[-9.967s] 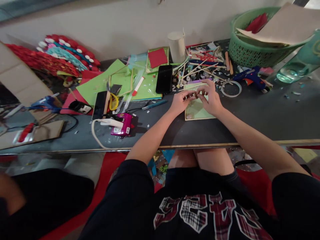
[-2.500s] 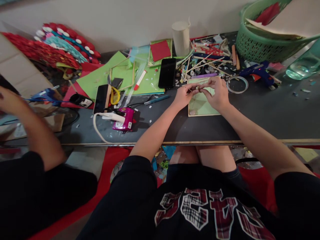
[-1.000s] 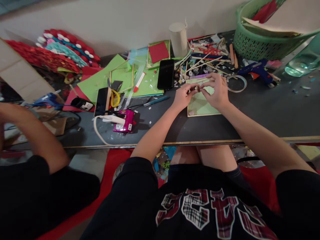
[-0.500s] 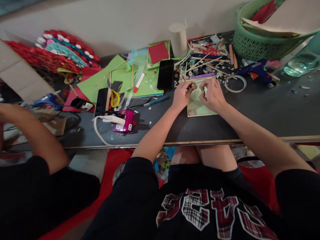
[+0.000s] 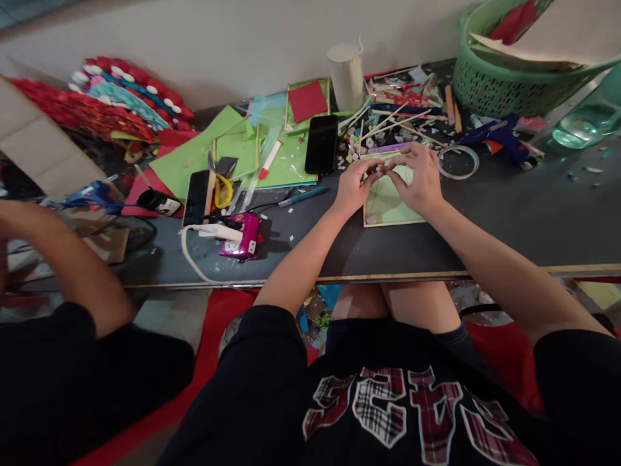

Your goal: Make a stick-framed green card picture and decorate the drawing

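Over a pale green panel with a thin light wooden edge (image 5: 392, 204), my two hands meet at the fingertips. My left hand (image 5: 356, 184) pinches a small brownish pebble (image 5: 381, 169) between thumb and fingers. From the other side, the thumb and fingers of my right hand (image 5: 420, 178) close on the same pebble. Another pale pebble (image 5: 372, 219) lies at the near left corner of the panel. Just beyond the panel is a purple stick (image 5: 385, 148), partly covered by my right hand.
Pebbles and sticks (image 5: 395, 126) are heaped behind. A tape roll (image 5: 458, 162), blue glue gun (image 5: 504, 139), green basket (image 5: 509, 84) and water bottle (image 5: 579, 126) stand right. Left are a black phone (image 5: 321, 144) and a magenta plug adapter (image 5: 241, 236). A co-worker's arm (image 5: 68, 252) is far left.
My right hand has moved in to my left, its fingertips now meeting at the pebble, where a gap showed before. My left hand has barely shifted.
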### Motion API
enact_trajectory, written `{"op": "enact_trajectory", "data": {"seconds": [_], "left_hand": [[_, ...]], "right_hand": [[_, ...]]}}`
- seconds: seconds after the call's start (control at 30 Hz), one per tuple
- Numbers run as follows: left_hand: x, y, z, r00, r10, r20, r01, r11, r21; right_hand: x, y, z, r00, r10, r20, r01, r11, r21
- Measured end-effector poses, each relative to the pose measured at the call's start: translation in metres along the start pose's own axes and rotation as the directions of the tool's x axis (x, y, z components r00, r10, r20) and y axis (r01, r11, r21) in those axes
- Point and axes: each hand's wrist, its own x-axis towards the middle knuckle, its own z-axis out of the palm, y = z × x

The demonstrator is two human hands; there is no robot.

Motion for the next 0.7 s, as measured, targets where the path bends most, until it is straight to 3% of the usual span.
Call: {"op": "enact_trajectory", "data": {"seconds": [0.2,0.7], "left_hand": [[-0.0001,0.0008,0.0008,0.999,0.032,0.009,-0.032,0.999,0.005],[-0.0079,0.0012,0.0066,0.995,-0.103,-0.004,0.101,0.981,-0.163]], "right_hand": [[-0.0003,0.0025,0.0041,1.0,-0.022,0.008,0.022,1.0,-0.004],[0.0014,-0.0011,0.0012,0.983,-0.12,0.142,0.122,0.993,-0.004]]}}
